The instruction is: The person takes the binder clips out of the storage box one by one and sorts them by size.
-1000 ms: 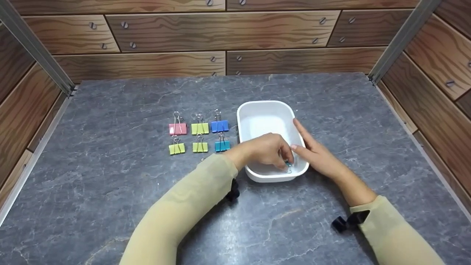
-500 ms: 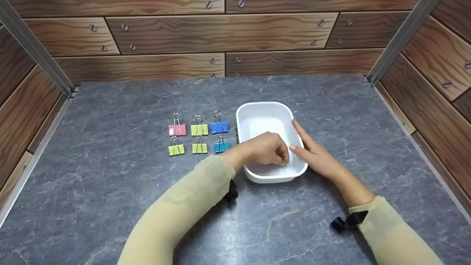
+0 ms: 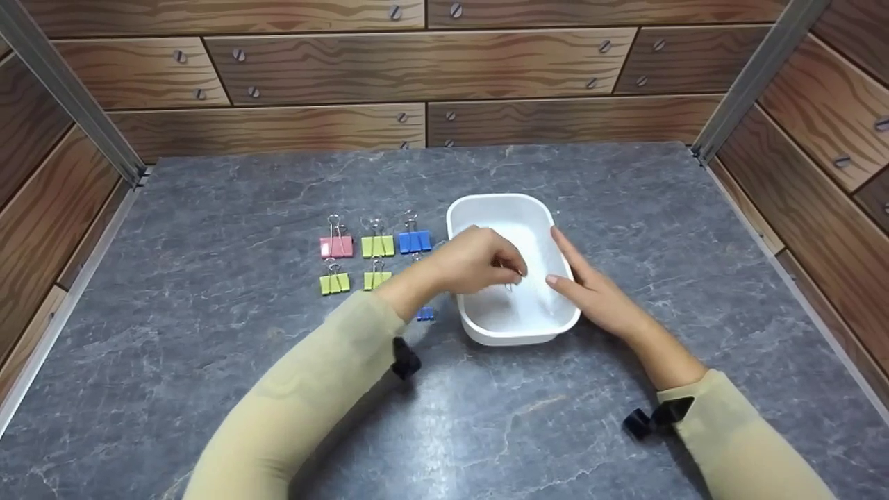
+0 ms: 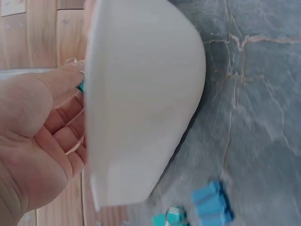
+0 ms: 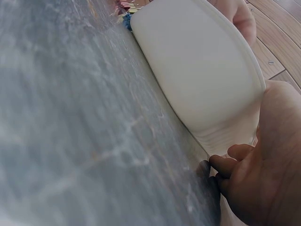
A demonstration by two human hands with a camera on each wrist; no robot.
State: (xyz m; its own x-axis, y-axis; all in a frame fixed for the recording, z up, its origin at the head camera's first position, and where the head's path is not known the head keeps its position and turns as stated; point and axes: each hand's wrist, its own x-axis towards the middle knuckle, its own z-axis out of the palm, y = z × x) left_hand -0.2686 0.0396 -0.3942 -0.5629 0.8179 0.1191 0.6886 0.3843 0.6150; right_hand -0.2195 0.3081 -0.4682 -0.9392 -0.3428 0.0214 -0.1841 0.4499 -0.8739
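A white plastic container [image 3: 514,326] stands on the grey table. My left hand [image 3: 479,260] is over its left side and pinches a binder clip; wire handles [image 3: 509,287] show below the fingers in the head view. In the left wrist view the held clip [image 4: 81,86] has a teal edge, mostly hidden by the thumb and container wall. My right hand [image 3: 601,295] holds the container's right rim, thumb over the inside and fingers along the outside. Left of the container lie a pink binder clip [image 3: 336,246], several yellow-green binder clips [image 3: 378,246] and a blue binder clip [image 3: 414,242].
A small blue binder clip [image 3: 425,314] lies beside the container, near my left wrist. A teal clip [image 4: 175,216] shows at the bottom of the left wrist view. Wood-patterned walls [image 3: 417,66] bound the table at the back and sides.
My left hand has risen from the container's near right corner and moved left and back with the clip. The small blue clip has come into view. My right hand stays on the rim.
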